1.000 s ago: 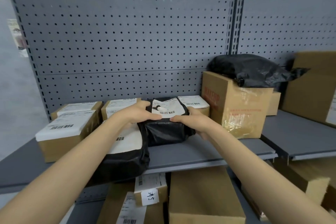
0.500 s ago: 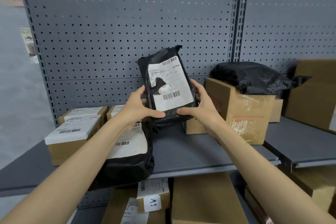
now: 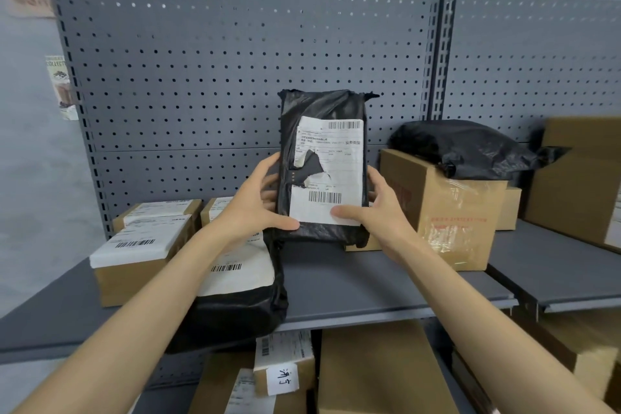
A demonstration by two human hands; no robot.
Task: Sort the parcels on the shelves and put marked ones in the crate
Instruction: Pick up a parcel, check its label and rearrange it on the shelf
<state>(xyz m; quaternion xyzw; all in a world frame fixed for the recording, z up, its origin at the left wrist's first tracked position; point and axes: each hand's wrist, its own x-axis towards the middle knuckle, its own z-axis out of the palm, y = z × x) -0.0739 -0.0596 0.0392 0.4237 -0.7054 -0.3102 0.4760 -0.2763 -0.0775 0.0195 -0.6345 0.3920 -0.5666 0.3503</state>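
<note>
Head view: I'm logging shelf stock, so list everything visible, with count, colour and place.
Black plastic mailer with torn white label: one, held upright above the shelf.
Black labelled mailer: one, lying at the grey metal shelf's front.
Small brown labelled boxes: at least three, shelf left.
Large taped brown box: one, shelf right.
Crumpled black bag: one, atop that box.
Brown cartons: several, lower shelf.
Grey pegboard: behind.
Left hand: holds the torn-label mailer's left edge.
Right hand: holds its right edge.
</note>
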